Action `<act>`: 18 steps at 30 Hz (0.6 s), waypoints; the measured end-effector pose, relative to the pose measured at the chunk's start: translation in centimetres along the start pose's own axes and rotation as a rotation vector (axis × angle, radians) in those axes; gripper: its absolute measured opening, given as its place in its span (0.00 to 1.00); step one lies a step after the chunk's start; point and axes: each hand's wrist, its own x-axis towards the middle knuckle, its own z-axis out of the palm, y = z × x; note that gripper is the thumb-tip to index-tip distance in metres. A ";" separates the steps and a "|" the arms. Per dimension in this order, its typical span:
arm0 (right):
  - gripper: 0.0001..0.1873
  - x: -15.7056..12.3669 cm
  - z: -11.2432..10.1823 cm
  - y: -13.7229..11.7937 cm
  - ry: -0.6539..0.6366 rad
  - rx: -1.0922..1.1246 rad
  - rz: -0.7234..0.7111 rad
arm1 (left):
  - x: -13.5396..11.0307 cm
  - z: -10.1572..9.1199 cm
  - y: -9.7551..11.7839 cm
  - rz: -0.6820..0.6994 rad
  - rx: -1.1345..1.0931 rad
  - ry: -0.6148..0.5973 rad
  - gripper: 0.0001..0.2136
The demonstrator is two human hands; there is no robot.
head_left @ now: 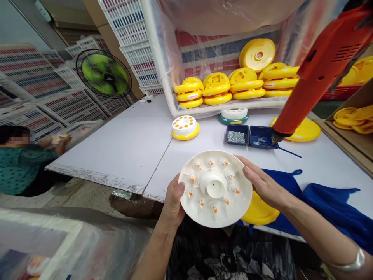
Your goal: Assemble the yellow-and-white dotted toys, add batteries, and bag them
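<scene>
A round white plastic housing point(201, 212) is held up in front of me, its hollow inside facing me. Small orange clips poke through in a ring around its central hub. My left hand point(174, 200) grips its left rim, thumb on the edge. On the upper right rim, my right hand point(262, 182) holds it the same way, fingers partly hidden behind. Under the right hand lies a yellow round part point(259, 210) on a blue cloth point(281, 181). Beyond, a white-and-yellow assembled disc point(185, 128) sits on the table.
An orange-red power screwdriver point(317, 74) hangs at right above two dark trays, the left tray point(236, 134) holding small screws. A plastic-lined crate point(171, 105) of stacked yellow parts stands behind. Left are a green fan point(105, 74) and a seated person point(26, 163).
</scene>
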 end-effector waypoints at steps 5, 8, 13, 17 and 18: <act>0.26 -0.5 2.1 1.6 0.225 0.278 0.044 | 0.2 0.0 -0.2 0.065 -0.005 0.001 0.30; 0.30 -0.2 2.9 1.5 0.292 0.457 0.093 | -0.2 0.1 -0.6 0.059 -0.028 0.000 0.28; 0.31 -0.1 3.5 0.7 0.297 0.566 0.141 | -0.6 0.0 -1.0 0.078 -0.053 0.011 0.28; 0.30 -0.4 3.7 0.7 0.274 0.472 0.182 | -0.3 0.3 -1.0 0.078 -0.107 0.033 0.28; 0.29 -0.4 3.7 0.9 0.270 0.417 0.176 | -0.3 0.3 -0.9 0.078 -0.117 0.042 0.28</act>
